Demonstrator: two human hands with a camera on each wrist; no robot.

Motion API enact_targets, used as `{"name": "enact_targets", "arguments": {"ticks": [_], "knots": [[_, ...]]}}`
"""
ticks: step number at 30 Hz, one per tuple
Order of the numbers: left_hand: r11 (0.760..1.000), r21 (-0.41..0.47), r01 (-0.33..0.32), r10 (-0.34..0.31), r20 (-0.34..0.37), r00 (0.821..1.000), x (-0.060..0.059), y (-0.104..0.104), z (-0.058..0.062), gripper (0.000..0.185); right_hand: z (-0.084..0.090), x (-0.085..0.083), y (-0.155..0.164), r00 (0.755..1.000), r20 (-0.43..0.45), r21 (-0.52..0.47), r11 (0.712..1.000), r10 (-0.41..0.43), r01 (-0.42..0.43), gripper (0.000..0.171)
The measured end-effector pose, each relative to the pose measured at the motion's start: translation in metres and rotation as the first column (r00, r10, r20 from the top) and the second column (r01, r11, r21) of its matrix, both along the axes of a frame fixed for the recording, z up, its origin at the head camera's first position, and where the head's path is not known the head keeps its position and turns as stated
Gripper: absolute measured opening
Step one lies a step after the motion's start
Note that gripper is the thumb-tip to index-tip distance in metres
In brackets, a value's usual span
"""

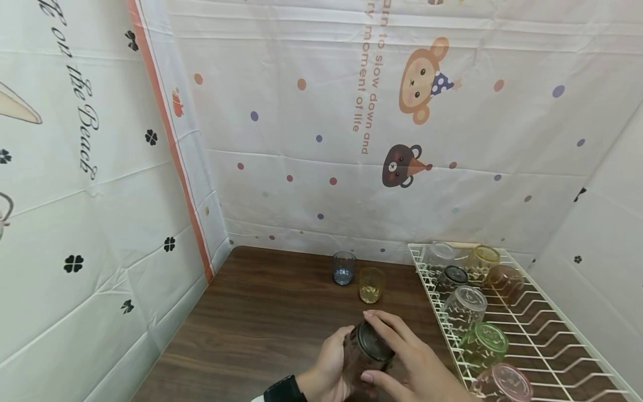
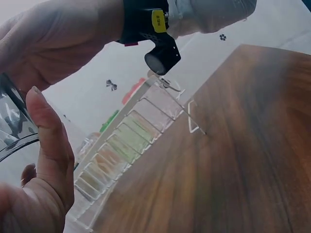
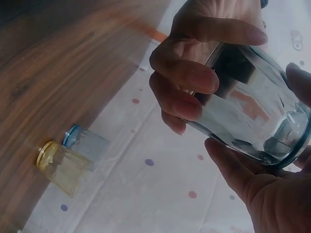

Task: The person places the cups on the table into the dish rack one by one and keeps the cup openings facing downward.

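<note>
A dark grey, see-through drinking glass (image 1: 369,349) is held between both hands above the tabletop, near the front of the head view. My left hand (image 1: 329,363) grips its side, with fingers curled round the body in the right wrist view. Over the upper end lie the fingers of my right hand (image 1: 414,357), with the thumb lower on the near side. The right wrist view shows the glass (image 3: 252,109) close up, with the right hand (image 3: 277,199) around one end. Only part of the glass (image 2: 14,116) enters the left wrist view.
A blue glass (image 1: 344,269) and a yellow glass (image 1: 371,286) stand on the brown wooden table (image 1: 261,312) toward the back. At right, a white wire rack (image 1: 547,335) bears several coloured glasses, among them a green glass (image 1: 484,341). Printed cloth walls (image 1: 281,139) enclose the table.
</note>
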State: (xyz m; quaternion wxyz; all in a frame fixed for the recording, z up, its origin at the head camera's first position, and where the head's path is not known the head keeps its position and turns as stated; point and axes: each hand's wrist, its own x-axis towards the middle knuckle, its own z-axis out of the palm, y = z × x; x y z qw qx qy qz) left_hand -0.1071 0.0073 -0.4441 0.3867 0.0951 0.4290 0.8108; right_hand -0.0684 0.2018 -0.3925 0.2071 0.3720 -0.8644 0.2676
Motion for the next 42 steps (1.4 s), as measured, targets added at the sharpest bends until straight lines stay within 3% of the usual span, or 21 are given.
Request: {"name": "enact_targets", "arguments": {"ticks": [14,24,32,42], "knots": [[0.993,0.088,0.076,-0.082,0.059,0.995,0.0025,0.0011,-0.0027,0.048,-0.0081,-0.0026,0.0038,0.997,-0.036,-0.015,0.998,0.061,-0.061,0.087],[0.992,0.077,0.103,-0.107,0.049,0.993,0.0027,-0.0005,-0.0017,0.051,-0.006,-0.0012,0.0029,0.998,-0.041,0.007,0.998,0.056,-0.056,0.086],[0.991,0.07,0.112,-0.115,0.044,0.992,0.0033,0.0002,-0.0019,0.054,-0.0039,-0.0012,0.0039,0.992,-0.112,0.021,0.998,0.066,-0.064,0.087],[0.991,0.057,0.118,-0.12,0.028,0.992,0.0047,0.0014,-0.0044,0.058,-0.005,-0.0023,0.0077,0.986,-0.149,0.078,0.995,0.08,-0.069,0.074]]}}
